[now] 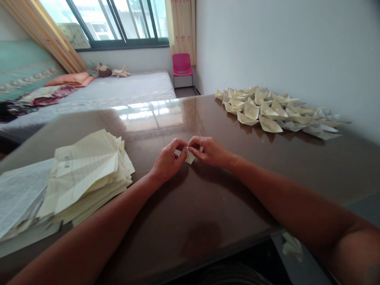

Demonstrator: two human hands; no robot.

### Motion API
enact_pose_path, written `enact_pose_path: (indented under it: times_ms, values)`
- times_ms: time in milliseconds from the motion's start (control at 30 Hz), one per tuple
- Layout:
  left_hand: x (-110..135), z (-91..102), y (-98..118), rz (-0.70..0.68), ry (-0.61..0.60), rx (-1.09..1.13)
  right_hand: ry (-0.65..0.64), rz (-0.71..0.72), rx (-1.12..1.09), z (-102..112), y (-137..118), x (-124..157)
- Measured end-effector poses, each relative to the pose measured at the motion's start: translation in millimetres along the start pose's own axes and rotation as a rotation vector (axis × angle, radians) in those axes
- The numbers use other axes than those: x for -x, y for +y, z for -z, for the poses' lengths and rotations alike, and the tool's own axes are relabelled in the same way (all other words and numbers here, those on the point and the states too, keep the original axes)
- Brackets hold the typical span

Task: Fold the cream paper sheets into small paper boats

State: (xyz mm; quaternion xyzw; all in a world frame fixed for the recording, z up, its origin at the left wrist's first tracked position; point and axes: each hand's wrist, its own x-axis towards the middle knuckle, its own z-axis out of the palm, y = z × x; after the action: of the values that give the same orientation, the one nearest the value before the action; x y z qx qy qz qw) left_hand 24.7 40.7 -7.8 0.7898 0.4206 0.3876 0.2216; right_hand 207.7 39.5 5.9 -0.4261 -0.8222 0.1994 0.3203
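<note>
I pinch a small folded piece of cream paper (190,158) between the thumbs and fingers of both hands, just above the middle of a glossy brown table (166,237). My left hand (168,161) grips its left side and my right hand (211,151) its right, the fingertips nearly meeting along the top edge while a pointed lower part shows beneath. Near my left forearm lies a thick, uneven stack of cream sheets (86,168) (the top one creased and bearing small dark marks), beside a pile of whiter printed pages (22,190). Well apart, toward the wall on my right, folded paper boats (270,124) crowd together, most of them cream, a few greyer. Beyond the table stand a bed (142,83) with a pale cover and a pink chair (182,65), below a sliding window (127,21).
</note>
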Motion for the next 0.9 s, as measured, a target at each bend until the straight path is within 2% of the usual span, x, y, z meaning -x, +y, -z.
enact_pose_path:
  times_ms: [400, 700, 900]
  values:
    - [1, 1.0, 0, -0.009, 0.006, -0.015, 0.016, 0.017, 0.028, 0, 1, 0]
    - [1, -0.4, -10, 0.059, 0.008, 0.148, 0.07, 0.009, 0.068, -3, 5, 0]
    - [0, 1.5, -7, 0.077, -0.035, 0.177, 0.08, -0.022, 0.048, -4, 5, 0]
